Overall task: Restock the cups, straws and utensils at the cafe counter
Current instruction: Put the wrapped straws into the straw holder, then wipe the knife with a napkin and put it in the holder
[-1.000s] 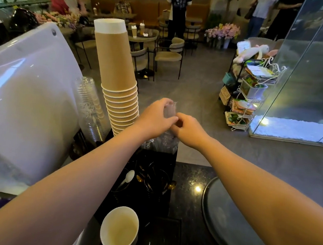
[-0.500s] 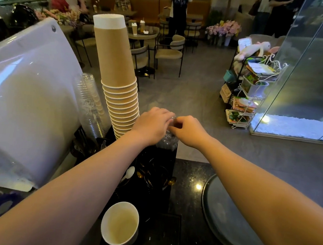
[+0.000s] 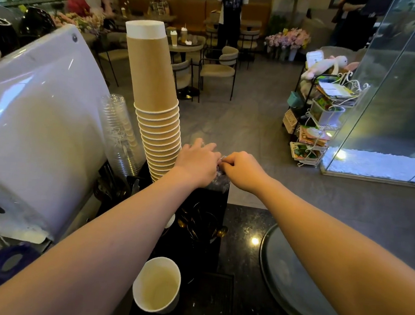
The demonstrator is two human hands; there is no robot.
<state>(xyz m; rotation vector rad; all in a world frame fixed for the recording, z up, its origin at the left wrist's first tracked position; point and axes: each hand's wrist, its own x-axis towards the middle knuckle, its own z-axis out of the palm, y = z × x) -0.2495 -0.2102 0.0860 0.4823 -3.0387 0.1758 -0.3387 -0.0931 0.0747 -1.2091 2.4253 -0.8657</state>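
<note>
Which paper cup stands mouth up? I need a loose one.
The lone white cup near the counter's front edge, its inside showing. The brown cups are stacked upside down.

Beyond your fingers, across the grey floor, you face a round café table [image 3: 186, 45] with cushioned chairs [image 3: 217, 70] around it. Far right of your fingers stands a white wire rack [image 3: 319, 127] of booklets, a plush rabbit [image 3: 326, 64] on top, beside a glass partition [image 3: 402, 94]. Left of them sits a glossy white machine housing [image 3: 29, 121]. Below right lies a round grey tray [image 3: 298, 288].
</note>
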